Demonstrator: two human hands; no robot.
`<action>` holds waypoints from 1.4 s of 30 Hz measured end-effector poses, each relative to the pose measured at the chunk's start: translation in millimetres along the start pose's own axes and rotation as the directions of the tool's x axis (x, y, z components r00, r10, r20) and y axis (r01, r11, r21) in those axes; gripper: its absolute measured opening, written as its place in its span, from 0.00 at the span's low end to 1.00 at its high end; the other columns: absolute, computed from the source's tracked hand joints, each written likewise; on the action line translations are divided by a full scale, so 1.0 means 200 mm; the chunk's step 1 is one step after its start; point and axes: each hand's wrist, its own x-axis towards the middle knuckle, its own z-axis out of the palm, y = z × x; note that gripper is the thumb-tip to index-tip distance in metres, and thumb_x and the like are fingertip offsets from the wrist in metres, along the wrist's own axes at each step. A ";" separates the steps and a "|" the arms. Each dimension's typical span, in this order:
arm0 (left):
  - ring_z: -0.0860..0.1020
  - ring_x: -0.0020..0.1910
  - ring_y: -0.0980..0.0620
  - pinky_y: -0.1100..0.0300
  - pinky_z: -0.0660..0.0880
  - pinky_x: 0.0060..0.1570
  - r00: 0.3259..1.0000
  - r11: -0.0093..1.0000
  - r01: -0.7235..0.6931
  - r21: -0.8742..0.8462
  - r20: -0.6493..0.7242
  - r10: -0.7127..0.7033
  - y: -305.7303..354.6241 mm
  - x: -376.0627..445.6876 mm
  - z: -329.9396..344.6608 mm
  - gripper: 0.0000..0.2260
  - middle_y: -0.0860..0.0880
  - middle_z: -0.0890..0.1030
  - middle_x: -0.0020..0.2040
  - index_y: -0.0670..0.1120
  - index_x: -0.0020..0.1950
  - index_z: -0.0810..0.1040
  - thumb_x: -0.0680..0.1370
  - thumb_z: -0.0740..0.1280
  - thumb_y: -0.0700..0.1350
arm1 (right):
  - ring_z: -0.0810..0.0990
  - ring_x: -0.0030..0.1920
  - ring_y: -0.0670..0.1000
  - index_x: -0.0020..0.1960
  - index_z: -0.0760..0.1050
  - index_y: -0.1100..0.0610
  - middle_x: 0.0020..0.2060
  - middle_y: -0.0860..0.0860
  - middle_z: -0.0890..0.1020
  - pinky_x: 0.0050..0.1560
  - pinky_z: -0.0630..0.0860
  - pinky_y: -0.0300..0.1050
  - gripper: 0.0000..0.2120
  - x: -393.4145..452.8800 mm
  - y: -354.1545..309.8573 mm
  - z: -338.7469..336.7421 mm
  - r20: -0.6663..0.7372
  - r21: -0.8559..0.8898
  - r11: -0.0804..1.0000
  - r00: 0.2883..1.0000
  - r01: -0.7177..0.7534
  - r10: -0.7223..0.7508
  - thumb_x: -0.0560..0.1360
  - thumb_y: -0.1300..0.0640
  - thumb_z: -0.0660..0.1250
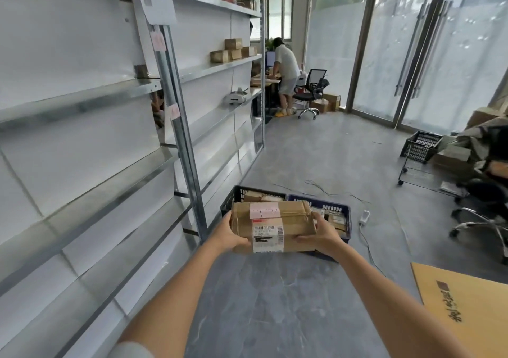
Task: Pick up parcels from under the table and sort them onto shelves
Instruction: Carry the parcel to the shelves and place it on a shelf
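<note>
I hold a brown cardboard parcel (295, 220) in front of me at waist height, with a white shipping label and a pink note on it. My left hand (229, 234) grips its left end, fingers curled under the bottom. My right hand (321, 234) grips its right end the same way. Just beyond the parcel, on the floor, stand a black crate (239, 195) and a dark blue crate (345, 214) with several more parcels in them. White metal shelves (90, 96) run along my left; a shelf further down carries several small brown boxes (233, 51).
A person (286, 74) stands at a desk at the far end beside an office chair (312, 91). A cable and white power adapter (364, 216) lie on the floor right of the crates. A wire cart with a black basket (420, 146), stacked cardboard and a chair base sit at right. A wooden tabletop corner (467, 311) is at lower right.
</note>
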 end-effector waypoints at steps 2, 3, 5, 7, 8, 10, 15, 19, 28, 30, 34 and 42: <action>0.72 0.66 0.47 0.54 0.70 0.65 1.000 1.000 -0.014 -0.011 -0.015 0.014 0.05 0.23 0.00 0.43 0.46 0.74 0.67 0.46 0.74 0.61 0.63 0.78 0.39 | 0.74 0.59 0.53 0.71 0.62 0.55 0.63 0.55 0.75 0.61 0.74 0.50 0.38 0.21 -0.04 -0.07 -0.007 0.020 1.000 1.000 0.001 -0.001 0.66 0.58 0.76; 0.72 0.65 0.47 0.53 0.70 0.66 1.000 1.000 -0.013 -0.013 -0.018 0.013 0.08 0.34 -0.01 0.43 0.46 0.74 0.66 0.46 0.74 0.62 0.63 0.79 0.40 | 0.74 0.60 0.54 0.72 0.62 0.55 0.64 0.55 0.75 0.61 0.73 0.49 0.37 0.31 -0.07 -0.10 0.001 0.020 1.000 1.000 -0.013 0.013 0.67 0.58 0.75; 0.72 0.66 0.47 0.51 0.70 0.67 1.000 1.000 -0.012 -0.011 -0.023 0.012 0.12 0.55 -0.03 0.43 0.46 0.74 0.67 0.46 0.74 0.61 0.63 0.79 0.41 | 0.73 0.64 0.56 0.74 0.59 0.54 0.65 0.55 0.73 0.61 0.72 0.48 0.39 0.50 -0.14 -0.15 0.017 0.006 0.999 0.999 -0.037 0.037 0.68 0.57 0.75; 0.71 0.67 0.46 0.49 0.69 0.68 0.999 1.000 -0.010 0.000 -0.041 0.010 0.18 0.73 -0.08 0.44 0.46 0.73 0.68 0.46 0.74 0.60 0.63 0.79 0.42 | 0.72 0.65 0.57 0.75 0.57 0.54 0.67 0.56 0.72 0.63 0.71 0.49 0.41 0.68 -0.20 -0.19 0.017 0.038 0.999 0.999 -0.033 0.032 0.68 0.59 0.75; 0.71 0.67 0.46 0.49 0.69 0.68 0.999 1.000 -0.012 0.002 -0.051 0.013 0.21 0.81 -0.10 0.44 0.46 0.72 0.68 0.46 0.75 0.59 0.63 0.79 0.42 | 0.72 0.66 0.57 0.75 0.57 0.55 0.68 0.56 0.71 0.63 0.70 0.48 0.41 0.76 -0.23 -0.21 0.016 0.060 0.998 1.000 -0.023 0.022 0.68 0.59 0.75; 0.70 0.68 0.46 0.51 0.69 0.67 0.997 1.000 -0.011 0.007 -0.071 0.012 0.25 0.96 -0.14 0.43 0.46 0.72 0.68 0.45 0.74 0.59 0.64 0.78 0.41 | 0.72 0.67 0.57 0.75 0.58 0.55 0.68 0.56 0.71 0.64 0.69 0.46 0.40 0.91 -0.29 -0.24 0.032 0.076 0.997 0.999 -0.017 0.015 0.69 0.59 0.74; 0.71 0.66 0.46 0.49 0.70 0.67 0.988 1.000 0.011 0.020 -0.151 -0.008 0.32 1.33 -0.28 0.43 0.46 0.73 0.68 0.46 0.74 0.62 0.63 0.79 0.42 | 0.71 0.67 0.56 0.75 0.57 0.53 0.68 0.55 0.71 0.64 0.69 0.46 0.37 1.35 -0.45 -0.26 0.106 0.116 0.993 0.994 -0.016 0.004 0.71 0.58 0.72; 0.72 0.65 0.44 0.47 0.73 0.64 0.971 0.999 0.040 0.030 -0.237 -0.032 0.36 1.62 -0.41 0.38 0.44 0.75 0.66 0.46 0.71 0.66 0.64 0.79 0.44 | 0.72 0.66 0.57 0.74 0.59 0.52 0.67 0.57 0.72 0.69 0.69 0.51 0.38 1.75 -0.61 -0.26 0.151 0.122 0.991 0.985 0.063 -0.081 0.69 0.57 0.74; 0.75 0.62 0.47 0.51 0.78 0.58 0.807 0.987 0.064 -0.146 -0.575 -0.137 0.55 1.95 -1.00 0.32 0.47 0.76 0.62 0.46 0.69 0.69 0.67 0.76 0.41 | 0.76 0.62 0.58 0.74 0.60 0.53 0.62 0.57 0.76 0.58 0.76 0.49 0.41 2.51 -1.40 -0.17 0.263 0.132 0.875 0.834 0.467 -0.485 0.67 0.56 0.76; 0.77 0.60 0.47 0.51 0.78 0.58 0.738 0.987 0.071 -0.145 -0.658 -0.150 0.57 1.95 -1.15 0.30 0.46 0.78 0.61 0.46 0.66 0.72 0.67 0.77 0.42 | 0.75 0.63 0.57 0.74 0.60 0.55 0.64 0.57 0.75 0.56 0.75 0.47 0.39 2.61 -1.59 -0.10 0.278 0.152 0.836 0.789 0.527 -0.548 0.69 0.57 0.75; 0.79 0.58 0.47 0.51 0.79 0.57 0.607 0.984 0.065 -0.163 -0.776 -0.169 0.61 1.95 -1.46 0.26 0.46 0.81 0.60 0.44 0.64 0.76 0.67 0.77 0.42 | 0.75 0.63 0.57 0.74 0.61 0.56 0.64 0.56 0.75 0.56 0.74 0.46 0.38 2.77 -1.96 0.08 0.279 0.210 0.769 0.717 0.604 -0.639 0.69 0.56 0.74; 0.81 0.54 0.49 0.53 0.79 0.56 0.334 0.989 0.000 -0.146 -0.932 -0.137 0.50 2.00 -2.12 0.21 0.46 0.83 0.56 0.43 0.60 0.79 0.68 0.75 0.41 | 0.75 0.62 0.54 0.69 0.65 0.58 0.64 0.54 0.75 0.58 0.76 0.45 0.32 2.98 -2.65 0.58 0.301 0.332 0.650 0.576 0.684 -0.760 0.70 0.57 0.74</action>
